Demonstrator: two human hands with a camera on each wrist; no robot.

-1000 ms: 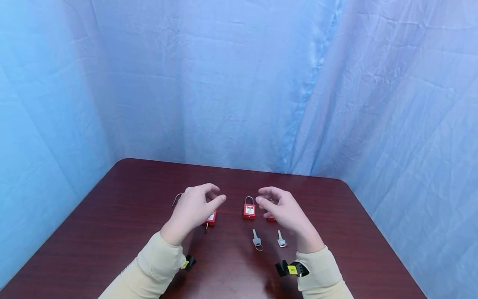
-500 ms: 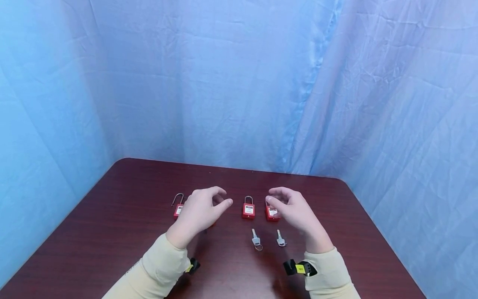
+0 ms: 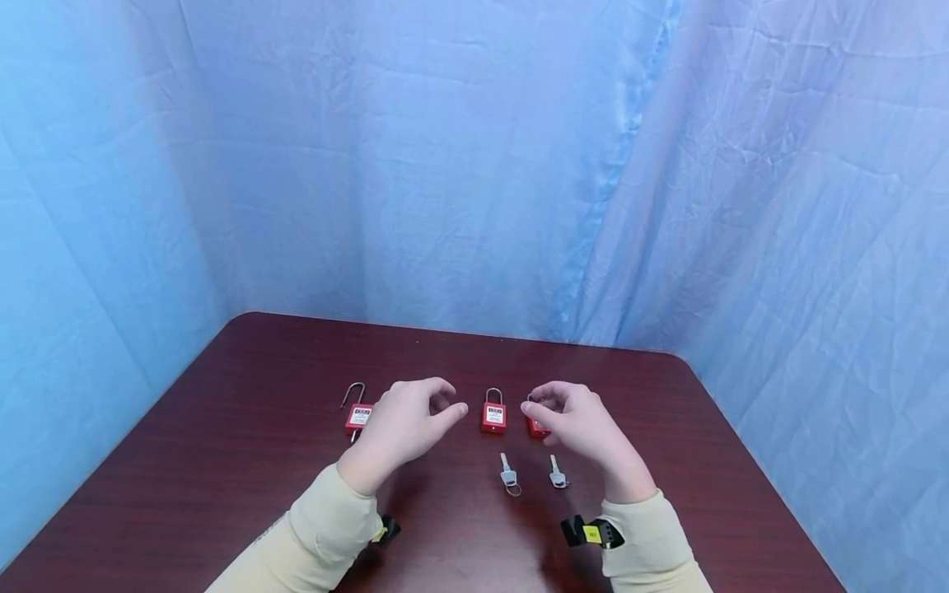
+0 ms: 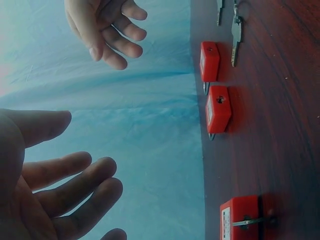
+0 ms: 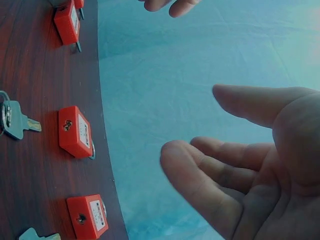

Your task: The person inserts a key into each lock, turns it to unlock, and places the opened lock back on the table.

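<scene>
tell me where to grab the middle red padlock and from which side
Pinch the middle red padlock by its body's two side faces, coming from above. It lies flat, shackle pointing away, keyhole end toward the keys; the right hand hovers nearest, and the sides look free of neighbours.

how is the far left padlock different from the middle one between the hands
The far left padlock lies apart to the left of the left hand and has a taller shackle, tilted left. The middle padlock sits between the hands, its shorter shackle upright, with a key in front. Both have red bodies with white labels.
</scene>
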